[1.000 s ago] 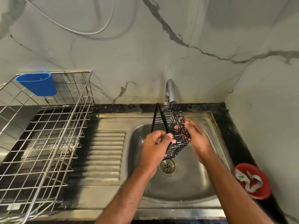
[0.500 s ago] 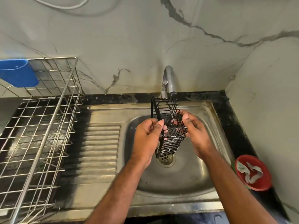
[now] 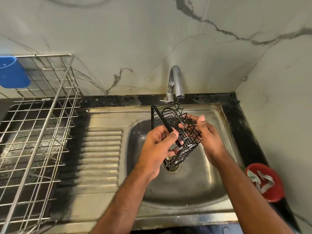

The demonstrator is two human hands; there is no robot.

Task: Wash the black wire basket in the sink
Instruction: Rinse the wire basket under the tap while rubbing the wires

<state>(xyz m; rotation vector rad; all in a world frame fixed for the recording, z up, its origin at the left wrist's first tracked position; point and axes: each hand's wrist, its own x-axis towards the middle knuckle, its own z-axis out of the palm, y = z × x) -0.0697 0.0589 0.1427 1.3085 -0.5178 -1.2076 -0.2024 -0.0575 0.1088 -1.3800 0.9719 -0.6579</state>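
A small black wire basket (image 3: 170, 119) hangs tilted over the steel sink bowl (image 3: 190, 186), just below the chrome tap (image 3: 175, 80). My left hand (image 3: 157, 146) grips its flat black rim bar from the left. My right hand (image 3: 209, 137) holds the wire mesh side from the right, fingers spread against it. The basket's lower end points toward the drain (image 3: 175, 168), which it partly covers. Whether water runs from the tap cannot be made out.
A large steel wire dish rack (image 3: 42, 125) fills the counter at left, with a blue plastic cup (image 3: 11, 73) hooked on its back. The ribbed drainboard (image 3: 101, 152) lies between rack and bowl. A red bowl (image 3: 266, 184) with white scraps sits right of the sink. Marble walls stand behind and right.
The view has shifted slightly. The basket has been turned in my hands, its open top now facing more toward me; both hands keep their hold under the tap.
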